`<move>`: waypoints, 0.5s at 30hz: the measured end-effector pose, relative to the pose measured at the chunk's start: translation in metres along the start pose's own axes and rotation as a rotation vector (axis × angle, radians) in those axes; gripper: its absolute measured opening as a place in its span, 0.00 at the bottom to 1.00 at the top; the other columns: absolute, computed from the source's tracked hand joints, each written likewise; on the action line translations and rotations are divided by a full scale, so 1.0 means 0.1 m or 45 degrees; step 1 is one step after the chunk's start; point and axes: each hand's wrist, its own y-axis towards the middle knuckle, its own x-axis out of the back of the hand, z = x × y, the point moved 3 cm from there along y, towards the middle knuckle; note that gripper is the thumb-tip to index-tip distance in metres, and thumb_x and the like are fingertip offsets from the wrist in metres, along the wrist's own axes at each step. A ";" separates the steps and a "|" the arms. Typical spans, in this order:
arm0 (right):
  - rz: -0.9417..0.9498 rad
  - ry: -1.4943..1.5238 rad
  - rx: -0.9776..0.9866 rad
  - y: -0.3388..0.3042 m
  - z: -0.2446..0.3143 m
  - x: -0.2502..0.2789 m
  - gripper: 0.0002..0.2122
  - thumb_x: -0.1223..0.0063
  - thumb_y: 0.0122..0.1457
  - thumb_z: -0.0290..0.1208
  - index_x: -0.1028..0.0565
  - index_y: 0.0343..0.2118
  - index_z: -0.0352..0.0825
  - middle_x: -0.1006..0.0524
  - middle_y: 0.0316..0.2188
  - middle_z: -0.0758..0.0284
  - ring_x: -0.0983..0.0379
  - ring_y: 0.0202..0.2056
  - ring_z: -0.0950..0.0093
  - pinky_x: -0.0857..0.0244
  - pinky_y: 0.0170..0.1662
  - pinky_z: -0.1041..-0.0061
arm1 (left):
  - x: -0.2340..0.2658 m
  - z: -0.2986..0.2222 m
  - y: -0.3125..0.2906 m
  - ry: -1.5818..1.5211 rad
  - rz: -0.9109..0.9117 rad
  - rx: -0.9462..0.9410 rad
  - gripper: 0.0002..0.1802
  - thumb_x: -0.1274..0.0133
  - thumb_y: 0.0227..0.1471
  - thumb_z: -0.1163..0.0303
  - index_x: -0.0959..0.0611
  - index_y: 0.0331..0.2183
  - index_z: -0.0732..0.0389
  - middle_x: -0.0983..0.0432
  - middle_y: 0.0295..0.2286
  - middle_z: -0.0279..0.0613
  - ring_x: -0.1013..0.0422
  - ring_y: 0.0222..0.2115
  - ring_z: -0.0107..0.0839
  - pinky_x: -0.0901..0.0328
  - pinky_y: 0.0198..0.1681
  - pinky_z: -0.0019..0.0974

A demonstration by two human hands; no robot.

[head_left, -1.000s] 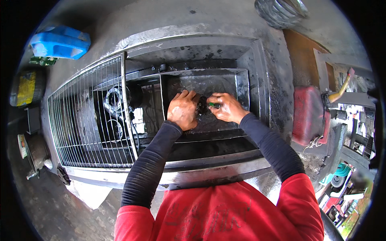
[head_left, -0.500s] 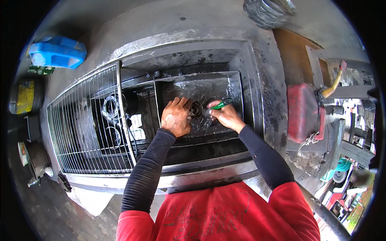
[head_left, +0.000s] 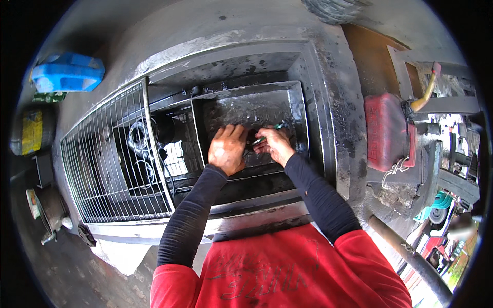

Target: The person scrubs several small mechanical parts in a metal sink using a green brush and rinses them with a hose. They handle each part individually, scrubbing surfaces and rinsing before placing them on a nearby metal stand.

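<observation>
Inside the metal tray (head_left: 295,110), the left hand (head_left: 227,149) curls down over a dark part, its grip hidden. The right hand (head_left: 276,145), beside it, pinches a green-handled tool (head_left: 269,133), now angled lower than before.

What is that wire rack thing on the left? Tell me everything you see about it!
The grey metal wire grille is a rectangle of thin parallel bars inside a thicker frame. It lies tilted over the left part of the dirty metal wash basin, with dark coiled parts showing through its bars. It looks bare, worn metal. Neither of the hands touches it.
</observation>
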 end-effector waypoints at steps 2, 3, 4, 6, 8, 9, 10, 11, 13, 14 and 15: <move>0.048 0.400 -0.028 0.09 -0.09 0.12 0.12 0.45 0.60 0.33 0.28 0.41 0.29 0.21 0.29 0.52 0.20 0.26 0.64 0.23 0.31 0.70 | 0.00 0.06 -0.04 -0.040 -0.036 0.124 0.41 0.34 0.24 0.67 0.21 0.48 0.65 0.29 0.42 0.43 0.31 0.44 0.44 0.34 0.50 0.43; 0.036 0.506 0.039 0.14 -0.11 0.19 0.12 0.45 0.61 0.33 0.27 0.41 0.29 0.21 0.29 0.51 0.21 0.26 0.65 0.23 0.31 0.69 | -0.01 0.07 -0.06 -0.019 -0.047 0.092 0.43 0.34 0.24 0.66 0.22 0.50 0.65 0.29 0.43 0.43 0.31 0.44 0.44 0.34 0.50 0.43; 0.029 0.625 0.111 0.19 -0.13 0.26 0.12 0.45 0.61 0.32 0.27 0.41 0.29 0.21 0.30 0.51 0.21 0.26 0.65 0.23 0.31 0.69 | -0.02 0.09 -0.09 -0.006 -0.009 0.096 0.45 0.34 0.24 0.66 0.23 0.52 0.65 0.30 0.43 0.43 0.32 0.45 0.44 0.34 0.50 0.44; -0.329 0.089 0.611 0.20 -0.05 0.40 0.03 0.48 0.61 0.25 0.24 0.36 0.35 0.20 0.31 0.57 0.21 0.29 0.67 0.25 0.29 0.72 | -0.02 0.10 -0.13 -0.021 -0.065 0.086 0.45 0.34 0.23 0.68 0.23 0.52 0.65 0.29 0.42 0.44 0.32 0.44 0.45 0.34 0.49 0.44; -0.893 -1.477 1.128 0.10 0.06 0.34 0.04 0.45 0.57 0.23 0.23 0.35 0.38 0.20 0.30 0.62 0.21 0.31 0.70 0.27 0.25 0.74 | -0.03 0.10 -0.13 -0.024 -0.059 0.098 0.45 0.34 0.22 0.68 0.23 0.52 0.64 0.29 0.41 0.44 0.31 0.43 0.46 0.34 0.48 0.45; -0.584 -1.349 0.949 0.14 0.05 0.33 0.05 0.42 0.54 0.28 0.22 0.34 0.38 0.20 0.29 0.60 0.20 0.32 0.66 0.26 0.32 0.70 | -0.03 0.11 -0.13 -0.012 -0.037 0.112 0.46 0.34 0.22 0.68 0.23 0.52 0.64 0.29 0.41 0.44 0.32 0.43 0.46 0.34 0.48 0.45; -0.355 -1.293 0.756 0.14 -0.02 0.24 0.08 0.38 0.51 0.32 0.21 0.34 0.39 0.20 0.29 0.59 0.19 0.34 0.61 0.26 0.38 0.65 | -0.04 0.10 -0.12 -0.004 -0.004 0.138 0.46 0.34 0.22 0.68 0.23 0.52 0.64 0.29 0.42 0.44 0.32 0.43 0.46 0.34 0.47 0.45; -0.174 -0.966 0.565 0.11 -0.02 0.23 0.07 0.38 0.52 0.31 0.21 0.33 0.38 0.20 0.28 0.60 0.20 0.30 0.64 0.25 0.34 0.67 | -0.02 0.09 -0.12 -0.012 -0.057 0.126 0.46 0.34 0.22 0.69 0.23 0.53 0.63 0.29 0.40 0.43 0.32 0.42 0.45 0.34 0.46 0.44; 0.109 -0.229 0.387 0.00 -0.04 0.08 0.05 0.39 0.55 0.26 0.23 0.32 0.33 0.20 0.26 0.61 0.21 0.24 0.68 0.23 0.27 0.69 | 0.00 0.07 -0.11 0.006 -0.066 0.121 0.46 0.34 0.22 0.68 0.23 0.53 0.63 0.29 0.39 0.43 0.32 0.42 0.45 0.34 0.45 0.44; 0.221 0.250 0.559 -0.10 0.05 0.09 0.04 0.40 0.58 0.24 0.24 0.32 0.30 0.21 0.25 0.63 0.22 0.23 0.70 0.22 0.25 0.70 | 0.00 0.06 -0.13 -0.022 -0.046 0.143 0.46 0.34 0.22 0.68 0.23 0.53 0.62 0.29 0.39 0.43 0.32 0.41 0.45 0.34 0.45 0.44; 0.174 0.341 0.637 -0.13 0.05 -0.04 0.05 0.40 0.58 0.24 0.25 0.31 0.29 0.22 0.23 0.61 0.22 0.20 0.68 0.23 0.23 0.69 | -0.01 0.04 -0.12 -0.039 -0.076 0.101 0.46 0.34 0.22 0.69 0.23 0.52 0.62 0.30 0.37 0.43 0.31 0.41 0.45 0.34 0.45 0.44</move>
